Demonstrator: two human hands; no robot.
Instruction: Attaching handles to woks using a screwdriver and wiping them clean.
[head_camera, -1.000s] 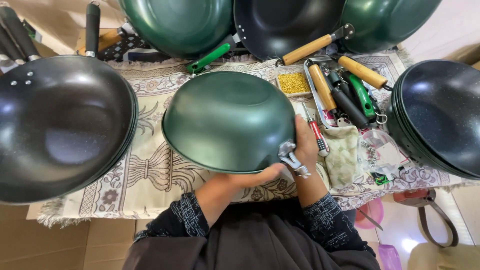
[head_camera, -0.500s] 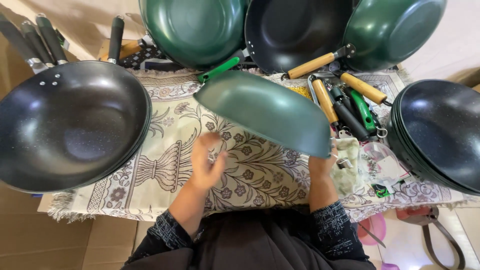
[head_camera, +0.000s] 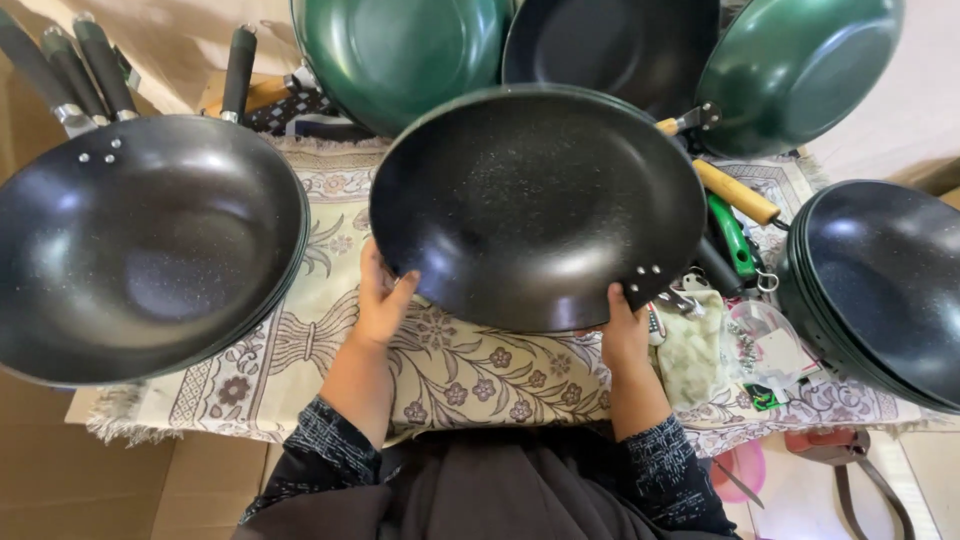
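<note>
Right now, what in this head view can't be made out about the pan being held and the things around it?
- Held black pan: its green underside faces away, and it hides the cloth beneath.
- Left hand and right hand: most fingers are tucked behind the pan's rim.
- Pan stack at right: cut by the frame edge, count unclear.
- Small parts by the rag: too small to identify.
</note>
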